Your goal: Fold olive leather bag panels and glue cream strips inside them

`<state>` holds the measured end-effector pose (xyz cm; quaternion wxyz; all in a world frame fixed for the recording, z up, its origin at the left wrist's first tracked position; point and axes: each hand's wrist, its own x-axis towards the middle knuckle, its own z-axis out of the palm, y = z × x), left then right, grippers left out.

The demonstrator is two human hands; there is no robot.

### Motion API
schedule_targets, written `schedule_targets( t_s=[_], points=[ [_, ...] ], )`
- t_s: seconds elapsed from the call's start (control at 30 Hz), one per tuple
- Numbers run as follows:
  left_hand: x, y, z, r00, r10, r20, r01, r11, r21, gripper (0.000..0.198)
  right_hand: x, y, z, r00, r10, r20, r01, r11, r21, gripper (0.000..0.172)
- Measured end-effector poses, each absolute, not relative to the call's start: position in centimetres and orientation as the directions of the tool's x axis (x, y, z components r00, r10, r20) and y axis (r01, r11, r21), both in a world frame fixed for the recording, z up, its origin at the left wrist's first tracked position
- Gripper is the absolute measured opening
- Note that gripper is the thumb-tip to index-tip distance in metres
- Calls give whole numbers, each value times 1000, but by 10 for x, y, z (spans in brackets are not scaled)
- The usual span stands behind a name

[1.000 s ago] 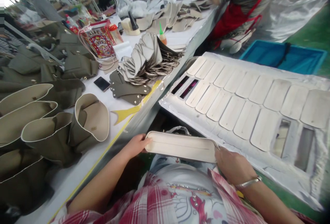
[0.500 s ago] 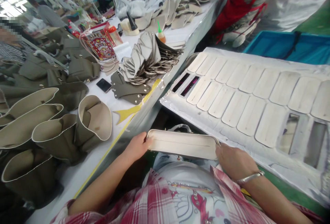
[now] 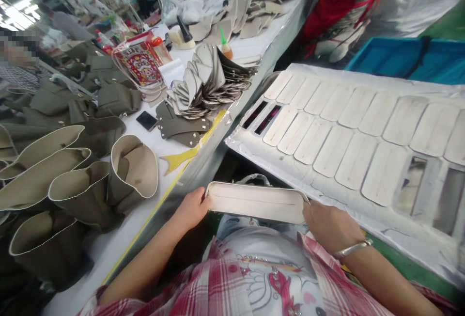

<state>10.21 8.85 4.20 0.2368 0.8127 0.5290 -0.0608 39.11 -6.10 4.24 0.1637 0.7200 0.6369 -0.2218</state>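
A long cream panel with rounded corners (image 3: 256, 202) faces up in front of my body, a thin line running along its middle. It appears to be the base of a bag, with a grey loop like a handle (image 3: 254, 178) showing past its far edge. My left hand (image 3: 193, 208) grips the left end, thumb near the corner. At the right end my right hand (image 3: 329, 224), with a silver bracelet at the wrist, is closed on the edge. The undersides and several fingertips are hidden.
To the right lies a white-covered rack (image 3: 261, 153) with rows of cream rounded panels (image 3: 383, 173). On the left table stand open olive bag bodies (image 3: 134, 165), a phone (image 3: 147, 120) and stacked flaps (image 3: 205, 81). A blue bin (image 3: 395, 59) and a person's red apron (image 3: 332, 8) are beyond.
My hands and the held panel stay almost still. The view shifts slightly, and the other person's hand at the top is no longer in view.
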Motion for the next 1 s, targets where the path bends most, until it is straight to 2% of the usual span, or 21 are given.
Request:
schedule_targets(
  t_s=[0.07,0.13,0.3,0.37,0.43,0.6,0.7,0.77,0.87,0.93,1.0],
  points=[
    [104,88,43,424,831,-360,896,-326,303,20,391,-61,43,98,846,-524,989,-143,-45,20],
    [103,88,41,406,830,-383,898,-285,335,20,392,-61,42,104,845,-525,987,-151,-47,19],
    [93,88,30,397,795,-459,811,-70,581,26,394,-62,36,94,848,-521,988,-144,-56,19],
    [91,88,27,413,783,-465,768,-25,639,28,395,-62,33,87,853,-515,987,-144,-71,20],
    [93,87,26,418,802,-426,789,-88,607,28,396,-62,30,87,855,-511,987,-144,-73,21],
    [105,85,31,470,846,-251,865,-386,319,18,395,-61,27,79,857,-509,991,-121,-50,23],
    [102,89,34,499,823,-271,844,-390,368,19,395,-61,27,92,852,-515,988,-142,-58,22],
    [95,93,34,509,797,-326,804,-305,510,25,395,-62,27,97,852,-514,986,-154,-68,22],
    [83,99,30,519,720,-461,635,36,771,32,396,-62,26,94,853,-513,986,-151,-71,24],
    [77,101,23,509,686,-520,463,290,837,35,396,-62,26,92,855,-511,987,-145,-66,24],
    [74,101,14,487,688,-538,327,427,843,32,396,-62,26,88,860,-503,988,-139,-65,24]
  ],
)
